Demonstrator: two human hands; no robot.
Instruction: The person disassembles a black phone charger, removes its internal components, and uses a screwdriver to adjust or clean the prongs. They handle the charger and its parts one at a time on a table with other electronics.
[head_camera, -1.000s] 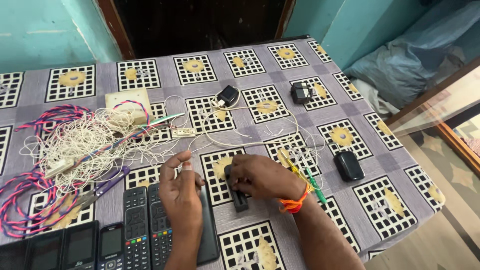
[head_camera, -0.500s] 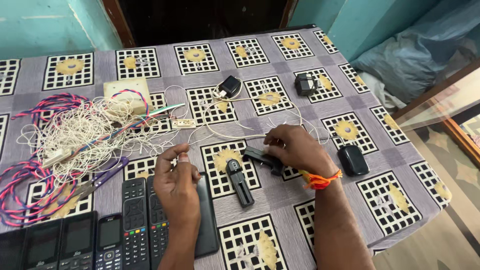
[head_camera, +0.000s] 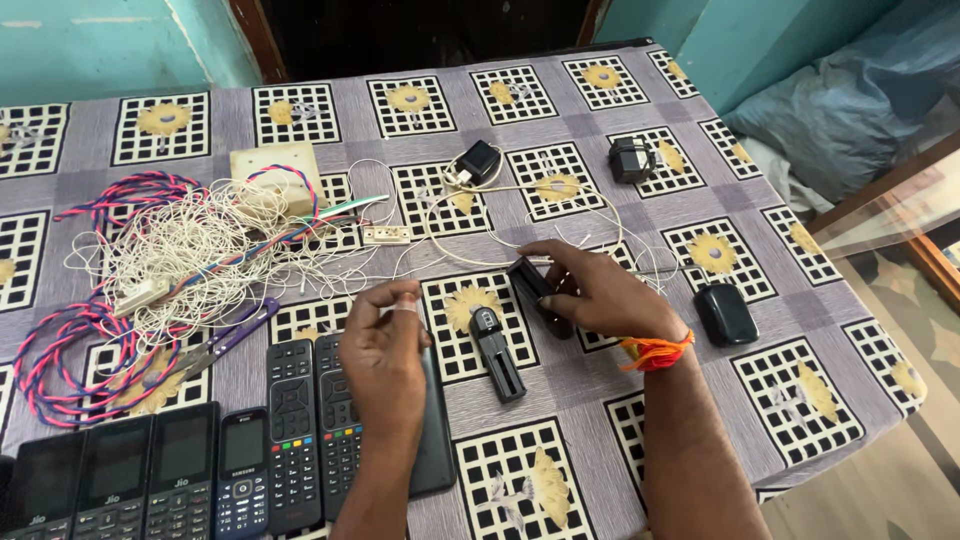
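- I see my right hand (head_camera: 590, 290) on a small black block (head_camera: 535, 290), which lies on the table (head_camera: 620, 400) near the middle. The fingers (head_camera: 545, 252) curl over its top end and hold it, so it stays put and does not slide.
- My left hand (head_camera: 385, 355) is up a little above the remotes. Its fingers (head_camera: 400, 300) are pinched close on something tiny and pale. I cannot tell what it is.
- A black holder with a round knob (head_camera: 497, 352) lies between my two hands, just beside the block. It is close, so it is easy to reach.
- Two remotes (head_camera: 310, 420) and a row of small phones (head_camera: 130, 475) lie side by side at the near edge, neat like a row of toys.
- A big messy pile of white wire (head_camera: 190, 250) and pink and blue cord (head_camera: 70, 350) sits to the left, out of the way of my hands.
- Purple snips (head_camera: 225, 338) rest next to the wire.
- A black oval case (head_camera: 725, 313) sits to the right, apart from my hand.
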